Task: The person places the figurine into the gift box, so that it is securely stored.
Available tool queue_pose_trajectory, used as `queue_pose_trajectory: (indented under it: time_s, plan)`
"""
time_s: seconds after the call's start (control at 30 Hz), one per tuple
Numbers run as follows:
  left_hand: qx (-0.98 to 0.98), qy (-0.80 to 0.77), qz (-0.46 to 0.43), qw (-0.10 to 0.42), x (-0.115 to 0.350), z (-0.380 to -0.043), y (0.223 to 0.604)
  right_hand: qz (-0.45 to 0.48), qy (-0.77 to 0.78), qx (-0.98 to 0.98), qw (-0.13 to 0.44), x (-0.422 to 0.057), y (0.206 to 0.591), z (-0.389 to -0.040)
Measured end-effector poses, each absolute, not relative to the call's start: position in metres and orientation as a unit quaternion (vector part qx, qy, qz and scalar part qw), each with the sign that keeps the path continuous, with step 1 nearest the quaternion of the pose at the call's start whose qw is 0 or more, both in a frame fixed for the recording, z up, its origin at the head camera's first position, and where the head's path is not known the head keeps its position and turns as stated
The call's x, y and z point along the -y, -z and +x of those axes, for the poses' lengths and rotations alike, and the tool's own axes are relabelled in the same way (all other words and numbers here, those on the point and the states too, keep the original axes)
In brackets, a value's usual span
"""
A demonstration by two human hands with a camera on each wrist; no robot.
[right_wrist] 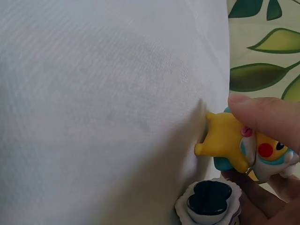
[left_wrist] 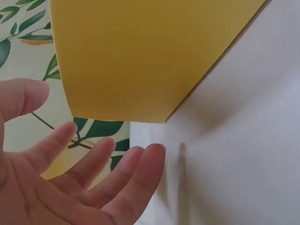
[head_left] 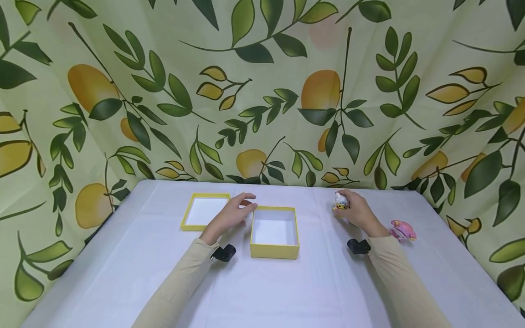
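Observation:
My right hand (head_left: 361, 212) pinches a small yellow figurine (right_wrist: 227, 136) with red cheeks and a white hood between thumb and fingers, near the table's back right. Close under those fingers in the right wrist view is a white scalloped piece (right_wrist: 211, 215) with a dark lobed face; whether the hand holds it too, I cannot tell. My left hand (head_left: 232, 212) is beside the left wall of an open yellow box (head_left: 275, 251) with a white inside. Its fingers are spread and loosely bent, with nothing in them, and the left wrist view shows them apart from the box wall.
A shallow yellow-rimmed box lid (head_left: 193, 227) lies inside up, left of the box, partly behind the left hand. Beside the right wrist lies a pink toy (head_left: 404, 230). A white cloth covers the table (head_left: 270, 291), and a leaf-patterned curtain (head_left: 262, 136) hangs behind it.

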State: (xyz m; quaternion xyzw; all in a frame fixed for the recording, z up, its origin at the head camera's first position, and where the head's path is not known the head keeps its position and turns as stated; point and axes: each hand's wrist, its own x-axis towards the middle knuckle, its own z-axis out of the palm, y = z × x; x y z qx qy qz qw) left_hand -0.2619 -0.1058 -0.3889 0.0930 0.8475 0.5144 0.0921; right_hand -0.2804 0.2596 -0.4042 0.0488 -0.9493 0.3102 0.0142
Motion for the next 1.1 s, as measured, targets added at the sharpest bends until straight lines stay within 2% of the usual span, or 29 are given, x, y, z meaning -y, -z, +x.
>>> queue_pose_trajectory:
  time_s: [0.53,0.87,1.1]
  plan:
    - [-0.805,-0.569,0.055,0.159,0.113,-0.256,0.401,0.075,-0.309,0.947,0.041,-0.254,0.408,-0.282]
    - [-0.792,-0.578,0.068,0.187,0.116,-0.256,0.404,0.092,-0.315,0.942,0.066,-0.241,0.402,-0.283]
    - [-0.776,-0.592,0.084,0.203,0.119,-0.255,0.404,0.086,-0.324,0.940,0.060,-0.232,0.394,-0.280]
